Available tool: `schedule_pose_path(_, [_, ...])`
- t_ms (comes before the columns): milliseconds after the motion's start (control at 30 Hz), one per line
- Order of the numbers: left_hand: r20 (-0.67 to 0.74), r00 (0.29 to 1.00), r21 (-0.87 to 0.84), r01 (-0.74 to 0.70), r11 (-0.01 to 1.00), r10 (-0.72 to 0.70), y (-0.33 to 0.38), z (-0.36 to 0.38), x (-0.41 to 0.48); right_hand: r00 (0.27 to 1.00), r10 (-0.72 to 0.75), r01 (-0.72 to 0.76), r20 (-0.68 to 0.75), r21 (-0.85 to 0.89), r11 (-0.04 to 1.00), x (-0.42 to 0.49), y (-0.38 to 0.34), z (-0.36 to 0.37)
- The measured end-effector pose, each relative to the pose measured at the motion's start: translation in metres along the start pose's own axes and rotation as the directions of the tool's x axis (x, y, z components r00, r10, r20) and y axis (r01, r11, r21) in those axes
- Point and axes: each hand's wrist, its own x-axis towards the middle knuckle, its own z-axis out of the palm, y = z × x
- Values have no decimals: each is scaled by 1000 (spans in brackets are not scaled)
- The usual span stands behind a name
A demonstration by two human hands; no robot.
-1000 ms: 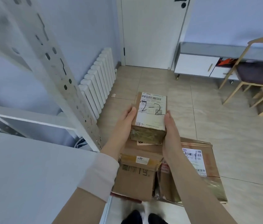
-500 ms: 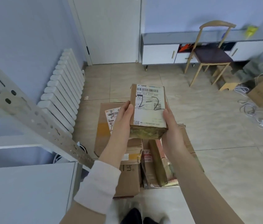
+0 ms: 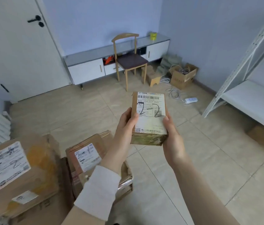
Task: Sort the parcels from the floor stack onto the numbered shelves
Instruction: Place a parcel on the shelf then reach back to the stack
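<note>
Left hand [image 3: 125,127], right hand [image 3: 174,140] clasp one parcel [image 3: 150,118]; two more stacked: large box [image 3: 19,172], small box [image 3: 85,154].

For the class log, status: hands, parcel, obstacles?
Left hand, right hand grip 2-2 parcel. Not yet shelved. Rack at right; power strip on floor nearby.

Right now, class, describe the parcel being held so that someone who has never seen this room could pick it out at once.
Find the wooden chair by the low cabinet, then come forward to the left hand and right hand. Between them sits a small brown parcel. Unlike the bigger parcels stacked at lower left, it is off the floor, its white label hand-marked 2-2.
</note>
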Motion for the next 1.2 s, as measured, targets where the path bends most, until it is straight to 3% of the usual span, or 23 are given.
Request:
schedule_pose_path(267, [337, 941, 32, 14, 999, -24, -29, 189, 11, 941, -158, 162, -298, -10, 987, -17, -73, -166])
schedule_pose_path(400, [521, 853, 25, 17, 1000, -28, -38, 269, 14, 863, -214, 229, -457, -23, 973, -30, -104, -230])
schedule_pose_path(633, [748, 663, 29, 13, 999, -31, -45, 377, 42, 721, -317, 316, -616, -114, 942, -25, -150, -309])
schedule_pose_path(800, [852, 524, 21, 4, 1000, -20, -40, 437, 72, 613, -381, 371, -692, -174, 912, -7, -181, -346])
schedule_pose_path(967, [904, 427, 43, -21, 999, -30, -40, 484, 99, 542, -417, 389, -729, -223, 894, 11, -201, -376])
schedule_pose_path(1200, [917, 392, 79, 9, 997, -76, -57, 535, 123, 509, -413, 364, -755, -246, 898, 31, -210, -427])
